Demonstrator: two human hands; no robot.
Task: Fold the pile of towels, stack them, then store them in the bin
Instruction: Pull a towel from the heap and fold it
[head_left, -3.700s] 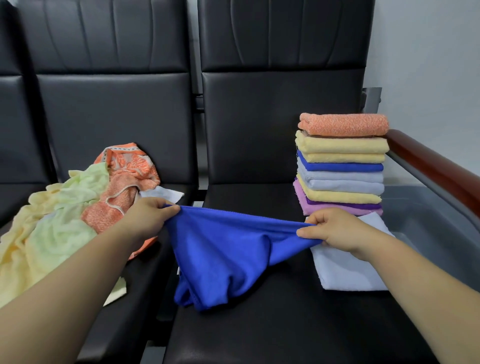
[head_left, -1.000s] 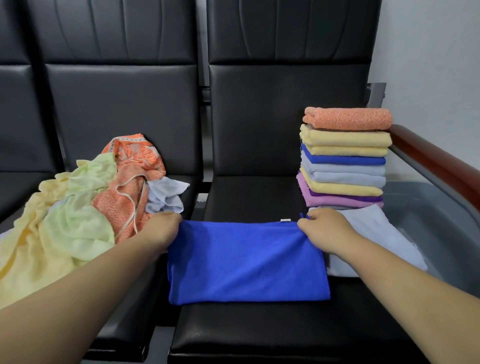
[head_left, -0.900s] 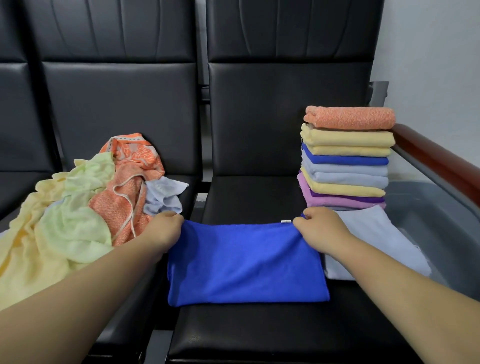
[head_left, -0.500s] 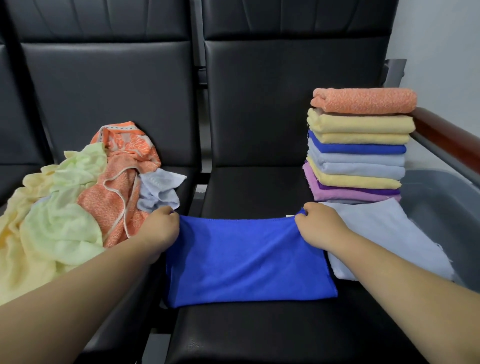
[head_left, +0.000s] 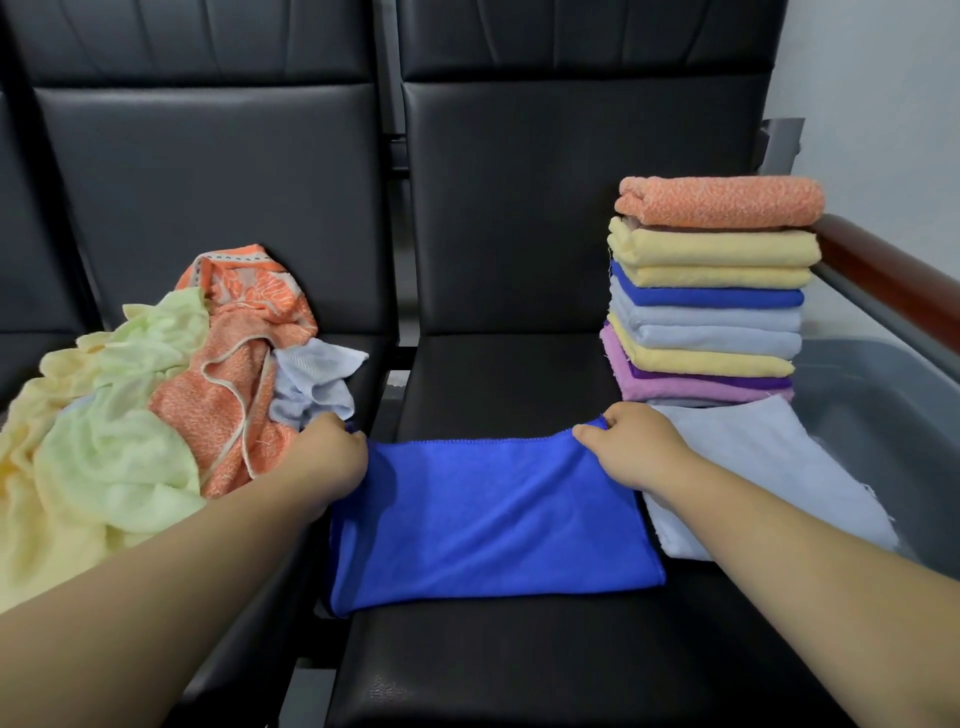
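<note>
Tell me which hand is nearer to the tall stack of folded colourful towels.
Right. The right hand grips a far corner of the blue cloth towel, just in front of the stack; the left hand grips its other far corner, beside the unfolded pile.

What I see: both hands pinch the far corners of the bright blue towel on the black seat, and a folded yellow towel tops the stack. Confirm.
One error: in the head view a folded orange towel tops the stack. The left hand and right hand do pinch far corners of the bright blue towel.
</note>
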